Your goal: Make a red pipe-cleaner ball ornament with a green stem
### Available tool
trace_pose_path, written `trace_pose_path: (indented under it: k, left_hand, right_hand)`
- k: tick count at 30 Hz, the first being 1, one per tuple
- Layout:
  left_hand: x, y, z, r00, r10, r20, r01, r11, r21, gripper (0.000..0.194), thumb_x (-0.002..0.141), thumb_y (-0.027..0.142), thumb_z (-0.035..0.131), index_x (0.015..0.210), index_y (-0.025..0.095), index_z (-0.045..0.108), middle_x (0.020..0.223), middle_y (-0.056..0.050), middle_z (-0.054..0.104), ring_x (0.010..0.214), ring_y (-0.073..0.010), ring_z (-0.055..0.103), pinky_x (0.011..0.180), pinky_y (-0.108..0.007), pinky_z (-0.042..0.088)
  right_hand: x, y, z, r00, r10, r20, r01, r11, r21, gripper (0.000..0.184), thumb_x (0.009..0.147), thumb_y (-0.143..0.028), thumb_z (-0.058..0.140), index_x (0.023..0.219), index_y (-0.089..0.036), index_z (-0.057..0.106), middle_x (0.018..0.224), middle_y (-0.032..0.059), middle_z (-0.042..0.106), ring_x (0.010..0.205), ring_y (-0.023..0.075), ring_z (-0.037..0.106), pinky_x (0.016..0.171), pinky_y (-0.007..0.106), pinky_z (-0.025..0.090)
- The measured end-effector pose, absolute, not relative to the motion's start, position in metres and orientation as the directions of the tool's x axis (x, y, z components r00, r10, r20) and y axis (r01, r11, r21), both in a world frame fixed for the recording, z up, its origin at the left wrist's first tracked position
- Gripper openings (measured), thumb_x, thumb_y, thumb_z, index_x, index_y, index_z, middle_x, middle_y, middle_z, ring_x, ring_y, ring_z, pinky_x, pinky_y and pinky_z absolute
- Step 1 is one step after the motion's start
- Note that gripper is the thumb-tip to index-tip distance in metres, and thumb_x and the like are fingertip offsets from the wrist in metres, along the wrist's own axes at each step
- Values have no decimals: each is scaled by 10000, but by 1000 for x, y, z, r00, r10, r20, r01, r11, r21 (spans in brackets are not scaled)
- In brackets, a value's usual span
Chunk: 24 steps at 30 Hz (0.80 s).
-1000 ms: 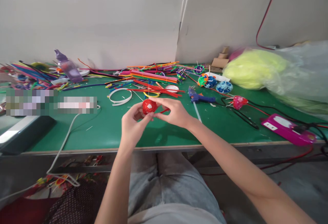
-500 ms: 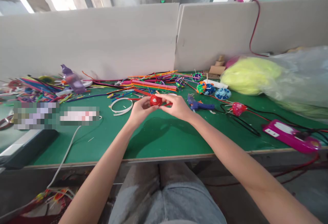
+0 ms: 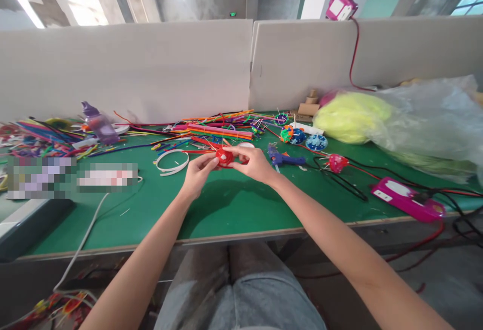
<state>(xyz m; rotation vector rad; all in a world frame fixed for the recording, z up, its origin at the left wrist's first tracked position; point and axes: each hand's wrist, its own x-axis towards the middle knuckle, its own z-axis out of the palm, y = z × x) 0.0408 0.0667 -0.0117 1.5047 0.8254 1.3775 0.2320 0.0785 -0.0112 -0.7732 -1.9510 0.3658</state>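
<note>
Both my hands hold a small red ball [image 3: 225,157] over the green table [image 3: 234,204]. My left hand [image 3: 198,174] pinches it from the left with thumb and fingers closed. My right hand [image 3: 253,163] pinches it from the right, fingers curled. A red pipe cleaner runs from the ball under my right hand. Just beyond lie a pile of coloured pipe cleaners [image 3: 222,131] and a white headband [image 3: 171,162].
A blue glue gun [image 3: 283,157] lies right of my hands. Farther right are decorated balls [image 3: 298,136], a red ball on a black cable [image 3: 335,163], a pink power strip [image 3: 405,198] and a bag of yellow-green fluff [image 3: 352,116]. A purple bottle [image 3: 98,122] lies at the left.
My hands have stretched forward over the table with the red ball still between them. The view has tilted up, showing more of the white partitions and ceiling.
</note>
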Motion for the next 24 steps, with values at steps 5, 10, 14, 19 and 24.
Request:
trace_pose_path:
  k: [5,10,14,19,24]
  left_hand:
    - [41,66,-11,149,918,369,-92,-359,929,371,679,433,761,921,153,732,881,-89,749,761,-200,693,659,-304,563]
    - [40,67,-13,171,906,388,-85,-379,922,354,715,429,739,915,138,717,864,-84,747,739,-184,689,638,-281,558]
    - [39,69,-13,178,905,386,-92,-375,922,334,721,427,738,891,140,717,840,-75,748,734,-186,691,650,-284,555]
    - [39,69,-12,179,917,357,-116,-340,933,329,702,414,753,884,142,711,820,-64,741,712,-174,680,652,-280,552]
    - [37,68,-11,89,914,396,-34,-394,918,311,775,432,675,885,146,725,709,-37,701,637,-154,637,627,-279,530]
  right_hand:
    - [231,77,-12,-323,647,691,413,753,-512,448,767,-172,681,1214,-169,657,721,1,618,570,105,382,549,237,350]
    - [231,79,-14,-323,613,721,407,778,-479,437,769,-167,672,1206,-183,657,770,7,647,565,98,384,555,237,355]
    - [231,79,-15,-329,606,724,414,782,-466,433,777,-177,661,1209,-199,654,727,-5,632,552,100,370,547,238,351]
    - [230,75,-13,-329,593,735,403,792,-458,411,786,-245,677,1194,-197,658,808,19,663,553,102,384,553,248,367]
    - [230,73,-11,-325,598,732,400,789,-467,392,786,-242,674,1175,-194,664,841,32,666,562,110,404,565,253,380]
